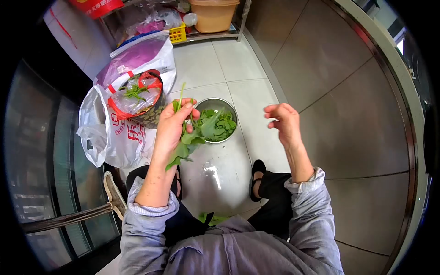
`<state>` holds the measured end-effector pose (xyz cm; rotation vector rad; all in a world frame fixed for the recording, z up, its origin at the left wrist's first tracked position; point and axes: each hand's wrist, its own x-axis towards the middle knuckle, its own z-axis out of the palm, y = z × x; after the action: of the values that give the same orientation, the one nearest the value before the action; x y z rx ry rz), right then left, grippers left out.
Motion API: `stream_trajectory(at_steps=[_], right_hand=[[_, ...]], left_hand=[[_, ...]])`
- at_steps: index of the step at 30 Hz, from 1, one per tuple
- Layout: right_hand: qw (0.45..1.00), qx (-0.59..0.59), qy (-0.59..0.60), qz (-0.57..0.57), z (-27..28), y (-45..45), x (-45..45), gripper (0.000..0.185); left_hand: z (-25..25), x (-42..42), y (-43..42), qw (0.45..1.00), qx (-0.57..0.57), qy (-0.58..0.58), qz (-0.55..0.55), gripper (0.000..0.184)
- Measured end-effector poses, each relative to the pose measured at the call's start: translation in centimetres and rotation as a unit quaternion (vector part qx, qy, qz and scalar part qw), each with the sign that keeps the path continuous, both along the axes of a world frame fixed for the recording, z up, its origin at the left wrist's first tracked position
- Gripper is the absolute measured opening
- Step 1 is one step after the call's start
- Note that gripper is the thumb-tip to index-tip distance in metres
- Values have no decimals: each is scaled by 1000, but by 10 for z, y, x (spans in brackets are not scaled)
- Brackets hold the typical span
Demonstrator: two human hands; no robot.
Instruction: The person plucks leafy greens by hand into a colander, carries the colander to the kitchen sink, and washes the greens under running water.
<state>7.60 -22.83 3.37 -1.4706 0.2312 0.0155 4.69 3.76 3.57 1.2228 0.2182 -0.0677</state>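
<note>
A bunch of leafy green stems (184, 145) is gripped in my left hand (175, 121), with stems poking up past the fingers and broad leaves hanging below. Just right of that hand, a round metal bowl (235, 130) stands on the floor with torn green leaves (221, 126) inside. Some leaves from the bunch overlap the bowl's left rim from my view. My right hand (285, 120) is raised to the right of the bowl, apart from it, with fingers bent and parted and nothing visible between them.
On the left stand a bin (153, 113) lined with a red-edged bag holding green scraps, a white plastic bag (107, 133) and a purple-and-white sack (137, 57). A shelf (201, 36) with an orange tub (214, 16) is ahead. Cabinet panels (339, 91) line the right.
</note>
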Motion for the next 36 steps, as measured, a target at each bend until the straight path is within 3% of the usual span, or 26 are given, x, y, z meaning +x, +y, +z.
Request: stream_trajectory(at_steps=[5, 8, 19, 24, 27, 30, 33, 36], right_hand=[[982, 38, 0, 185, 1, 50, -11, 7], [961, 51, 8, 271, -2, 69, -13, 6], [931, -223, -82, 276, 1, 75, -17, 10], [900, -296, -165, 275, 3, 76, -19, 10], [928, -219, -120, 275, -3, 76, -19, 9], [954, -35, 9, 298, -8, 73, -13, 8], [937, 176, 129, 271, -5, 75, -13, 3], [931, 226, 163, 237, -4, 79, -14, 3]], left_hand=[[-13, -8, -18, 984, 82, 40, -156, 14], [-13, -14, -29, 973, 137, 31, -185, 12], [-18, -14, -20, 982, 97, 24, -160, 12], [-22, -15, -22, 978, 150, -26, -145, 14], [-22, -17, -26, 968, 202, -76, -125, 14], [-17, -20, -32, 954, 251, -120, -108, 11], [-16, -22, -39, 935, 296, -182, -69, 10], [-17, -24, -46, 919, 325, -223, -27, 10]])
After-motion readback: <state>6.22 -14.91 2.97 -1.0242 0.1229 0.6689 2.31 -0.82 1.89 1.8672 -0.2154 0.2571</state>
